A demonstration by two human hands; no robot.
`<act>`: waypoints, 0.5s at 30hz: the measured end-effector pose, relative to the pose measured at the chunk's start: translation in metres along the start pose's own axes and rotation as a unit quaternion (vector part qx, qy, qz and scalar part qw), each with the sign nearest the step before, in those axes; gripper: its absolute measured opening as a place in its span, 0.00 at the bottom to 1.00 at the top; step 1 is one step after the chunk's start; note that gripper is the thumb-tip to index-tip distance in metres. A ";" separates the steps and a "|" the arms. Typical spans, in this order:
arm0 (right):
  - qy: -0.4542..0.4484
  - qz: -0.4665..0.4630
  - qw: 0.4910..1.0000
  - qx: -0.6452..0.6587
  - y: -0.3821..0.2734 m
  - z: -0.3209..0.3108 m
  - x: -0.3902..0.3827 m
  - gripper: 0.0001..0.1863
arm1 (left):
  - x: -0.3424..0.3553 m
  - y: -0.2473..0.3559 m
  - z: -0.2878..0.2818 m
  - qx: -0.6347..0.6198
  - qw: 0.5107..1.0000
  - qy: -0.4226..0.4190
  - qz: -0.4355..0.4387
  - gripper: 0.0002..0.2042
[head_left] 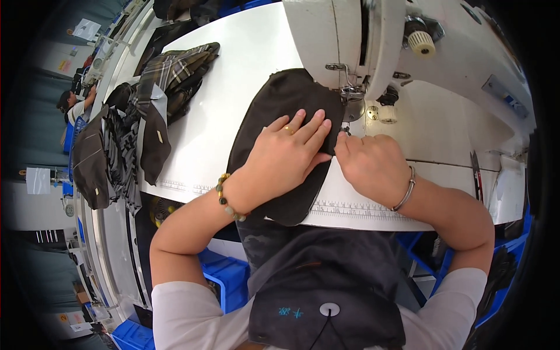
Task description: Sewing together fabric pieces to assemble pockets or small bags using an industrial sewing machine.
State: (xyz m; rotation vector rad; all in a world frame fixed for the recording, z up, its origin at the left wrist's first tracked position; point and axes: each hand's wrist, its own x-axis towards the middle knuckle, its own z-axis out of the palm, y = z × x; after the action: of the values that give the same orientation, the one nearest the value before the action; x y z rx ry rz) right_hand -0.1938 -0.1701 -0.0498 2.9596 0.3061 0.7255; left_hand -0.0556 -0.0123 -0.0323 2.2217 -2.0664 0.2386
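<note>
A dark brown fabric piece (274, 99) with a rounded outline lies on the white sewing table (227, 87). Its far right edge reaches the presser foot (352, 93) of the sewing machine (332, 35). My left hand (286, 151) rests flat on the fabric, palm down with fingers stretched out. Close to the needle area, my right hand (373, 166) is closed, its fingers curled in and its thumb and forefinger at the fabric's right edge. The pinched bit is mostly hidden under the fingers. The fabric's near end hangs slightly over the table's front edge.
Plaid and dark cloth pieces (175, 70) heap on the table's left side, some drooping over its edge. Black-and-red thread snips (476, 175) lie at the right. Blue bins (224, 274) stand below. Another person (76, 108) works far left.
</note>
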 end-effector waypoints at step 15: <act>-0.018 -0.007 0.998 0.055 -0.017 -0.013 -0.001 0.06 | -0.089 0.047 -0.009 -0.070 0.992 0.104 -0.018 0.18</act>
State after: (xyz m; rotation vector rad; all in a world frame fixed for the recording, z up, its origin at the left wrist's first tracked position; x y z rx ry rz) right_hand -0.2034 -0.1530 -0.0409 3.0670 0.3742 0.6729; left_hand -0.1094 0.0735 -0.0411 2.0549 -1.8724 0.2995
